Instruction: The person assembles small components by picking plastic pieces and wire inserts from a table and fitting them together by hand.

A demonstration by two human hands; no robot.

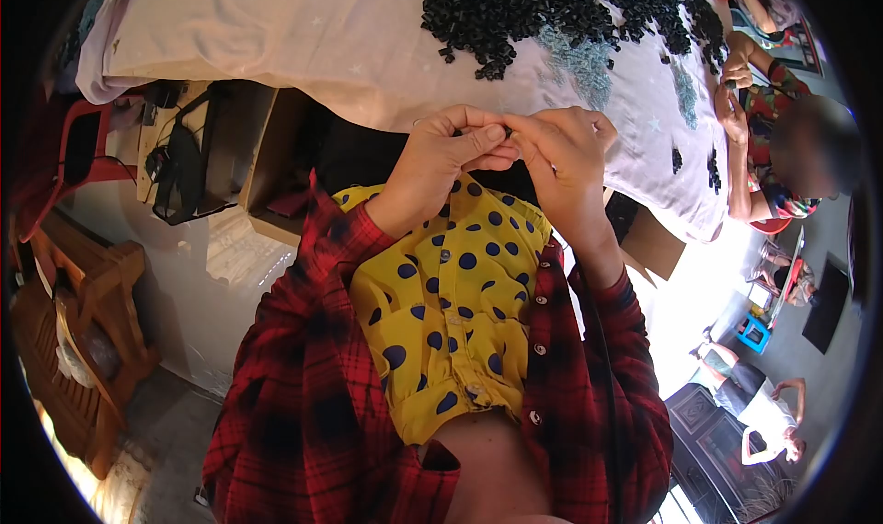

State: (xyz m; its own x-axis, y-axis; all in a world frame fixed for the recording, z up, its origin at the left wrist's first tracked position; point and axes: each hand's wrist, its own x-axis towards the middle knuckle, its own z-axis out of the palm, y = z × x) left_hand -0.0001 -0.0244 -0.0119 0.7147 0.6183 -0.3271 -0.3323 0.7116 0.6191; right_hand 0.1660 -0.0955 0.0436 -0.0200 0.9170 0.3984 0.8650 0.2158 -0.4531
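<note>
My left hand (451,156) and my right hand (563,156) meet at the near edge of the cloth-covered table. Both are closed, fingertips pinched together around a small black piece (508,132). Fingers cover most of it, so its exact kind cannot be made out. Beyond my hands, a large heap of small black plastic pieces (515,13) lies on the pale cloth (276,36). Small translucent bluish pieces (578,69) are spread beside the heap, with another patch of them farther right.
Small clusters of black pieces (714,170) lie near the table's right side. There a co-worker's hands (731,92) hold something small and dark. Cardboard boxes (267,170) stand below the table edge. A red chair (83,156) and wooden chair (101,331) are at left.
</note>
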